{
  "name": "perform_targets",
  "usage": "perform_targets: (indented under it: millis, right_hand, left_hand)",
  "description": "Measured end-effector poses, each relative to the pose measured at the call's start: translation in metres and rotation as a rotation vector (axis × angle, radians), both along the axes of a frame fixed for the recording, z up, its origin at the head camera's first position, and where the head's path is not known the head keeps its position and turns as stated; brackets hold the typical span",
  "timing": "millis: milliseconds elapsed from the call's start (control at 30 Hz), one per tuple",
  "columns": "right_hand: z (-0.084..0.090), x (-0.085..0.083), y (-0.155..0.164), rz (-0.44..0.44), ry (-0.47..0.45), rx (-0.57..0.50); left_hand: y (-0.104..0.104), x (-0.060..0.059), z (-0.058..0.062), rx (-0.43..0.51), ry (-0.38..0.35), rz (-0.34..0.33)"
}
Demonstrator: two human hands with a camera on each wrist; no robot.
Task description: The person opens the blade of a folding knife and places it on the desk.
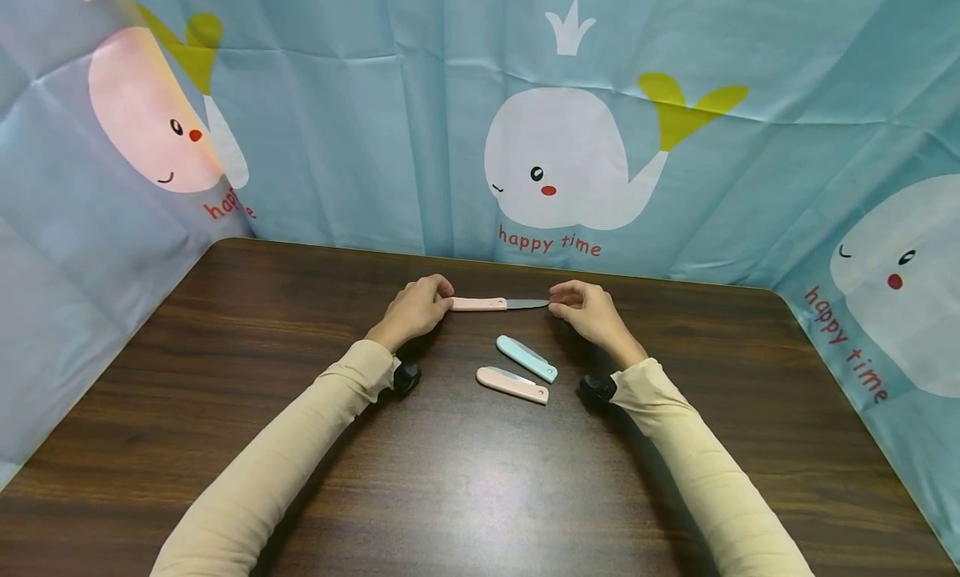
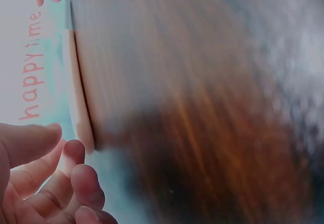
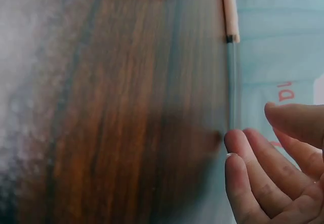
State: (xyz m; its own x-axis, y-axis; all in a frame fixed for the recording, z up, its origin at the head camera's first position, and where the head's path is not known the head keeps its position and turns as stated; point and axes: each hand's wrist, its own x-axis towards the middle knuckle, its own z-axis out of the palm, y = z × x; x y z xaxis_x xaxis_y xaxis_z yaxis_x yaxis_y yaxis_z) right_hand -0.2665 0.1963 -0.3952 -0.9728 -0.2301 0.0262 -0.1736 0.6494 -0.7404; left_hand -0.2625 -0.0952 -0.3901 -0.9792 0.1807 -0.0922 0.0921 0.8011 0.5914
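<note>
An unfolded knife with a pink handle (image 1: pixel 480 303) and a bare steel blade (image 1: pixel 528 303) lies crosswise between my hands at the far middle of the table. My left hand (image 1: pixel 416 308) has its fingers curled at the handle's end (image 2: pixel 81 107), thumb and forefinger (image 2: pixel 75 150) pinching it. My right hand (image 1: pixel 588 310) is loosely curled at the other end. Its fingertips (image 3: pixel 237 140) touch the blade's tip (image 3: pixel 233 82), while the thumb stays clear of the blade. Two folded knives lie nearer me, one teal (image 1: pixel 527 358) and one pink (image 1: pixel 513 385).
The dark wooden table (image 1: pixel 480 494) has rounded far corners. A blue whale-print cloth (image 1: pixel 375 127) hangs close behind it and along both sides. A small black camera sits on each wrist (image 1: pixel 405 377).
</note>
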Motion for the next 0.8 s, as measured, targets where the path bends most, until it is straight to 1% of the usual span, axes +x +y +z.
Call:
perform_targets:
  millis: [167,267,567,700,800]
  right_hand:
    - [0.005,0.009,0.000,0.037,0.022,0.003]
    - [0.007,0.014,0.000,0.067,0.016,-0.007]
    - [0.010,0.029,0.001,0.152,0.033,0.011]
    - [0.012,0.035,0.002,0.182,0.026,0.024]
    - [0.014,0.040,0.003,0.204,0.011,0.033]
  left_hand:
    - [0.004,0.005,0.002,0.018,0.022,-0.029]
    - [0.007,0.009,0.001,0.019,0.024,-0.048]
    - [0.018,0.022,0.004,0.026,0.008,-0.123]
    - [0.023,0.027,0.005,0.037,-0.002,-0.144]
    - [0.026,0.031,0.003,0.057,-0.005,-0.161]
